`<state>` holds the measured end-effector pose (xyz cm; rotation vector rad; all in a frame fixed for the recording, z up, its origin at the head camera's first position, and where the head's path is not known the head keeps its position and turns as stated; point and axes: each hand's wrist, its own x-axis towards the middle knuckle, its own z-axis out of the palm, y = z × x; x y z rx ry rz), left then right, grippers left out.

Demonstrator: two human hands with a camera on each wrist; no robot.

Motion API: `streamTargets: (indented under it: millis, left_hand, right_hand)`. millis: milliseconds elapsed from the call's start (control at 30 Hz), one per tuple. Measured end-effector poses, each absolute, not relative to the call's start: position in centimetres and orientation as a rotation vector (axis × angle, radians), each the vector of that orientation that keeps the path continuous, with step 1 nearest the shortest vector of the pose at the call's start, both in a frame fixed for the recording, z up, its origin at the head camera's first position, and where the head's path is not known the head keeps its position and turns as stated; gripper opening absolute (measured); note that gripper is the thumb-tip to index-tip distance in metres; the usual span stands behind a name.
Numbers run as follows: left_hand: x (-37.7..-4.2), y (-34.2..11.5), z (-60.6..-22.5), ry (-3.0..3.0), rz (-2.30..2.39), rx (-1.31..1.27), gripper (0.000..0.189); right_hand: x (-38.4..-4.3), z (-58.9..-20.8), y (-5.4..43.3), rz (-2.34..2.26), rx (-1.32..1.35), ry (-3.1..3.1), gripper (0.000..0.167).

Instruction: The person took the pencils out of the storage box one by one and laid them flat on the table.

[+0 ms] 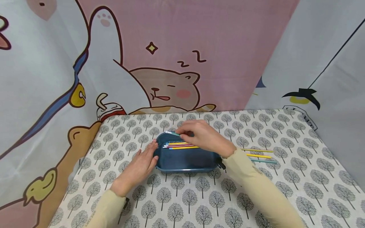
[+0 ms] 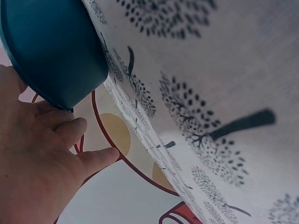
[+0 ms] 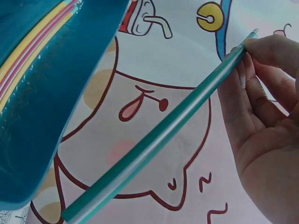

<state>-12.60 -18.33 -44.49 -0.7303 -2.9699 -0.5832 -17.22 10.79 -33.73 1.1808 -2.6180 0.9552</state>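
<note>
A dark blue tray (image 1: 186,171) stands on the tree-print cloth, with several yellow and red pencils (image 1: 182,145) lying inside it. At the tray's left end, my left hand (image 1: 141,164) holds the rim; its thumb lies over the edge and its fingers are along the outside. The left wrist view shows that hand (image 2: 42,149) against the blue wall. Above the tray's far side, my right hand (image 1: 201,134) pinches a teal pencil (image 3: 154,140) near its pale end, between thumb and index finger. The pencil is tilted and apart from those in the tray.
To the right of the tray, a yellow pencil (image 1: 259,156) and a teal pencil (image 1: 265,161) lie on the cloth (image 1: 188,205), with another yellowish one (image 1: 259,150) behind them. A cartoon-print curtain (image 1: 228,47) hangs behind the table.
</note>
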Motion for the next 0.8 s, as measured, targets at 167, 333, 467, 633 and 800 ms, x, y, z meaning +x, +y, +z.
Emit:
streamTargets:
  millis: [167,333,467,633,800]
  left_hand:
    - [-12.6,-18.3,-44.4,-2.969,-0.576,-0.742,0.057]
    - [-12.6,-18.3,-44.4,-2.961,-0.575,-0.746,0.057]
    - [-12.6,-18.3,-44.5,-2.954,-0.581,-0.748,0.056]
    - [-12.6,-18.3,-44.4,-2.957,-0.586,-0.742,0.055]
    - [-12.6,-18.3,-44.4,-2.958,-0.589,-0.738,0.055]
  right_hand:
    - [-16.4,-33.3,11.8,0.952,1.147,-2.598,0.018]
    - [-15.8,-32.7,13.2,0.957,1.118,-2.577,0.02]
    - [-15.3,-32.3,14.3,0.973,1.107,-2.567,0.021]
    - [-14.7,-31.9,15.7,0.914,1.107,-2.528,0.022]
    - [-14.3,-31.7,17.0,0.87,1.112,-2.498,0.022]
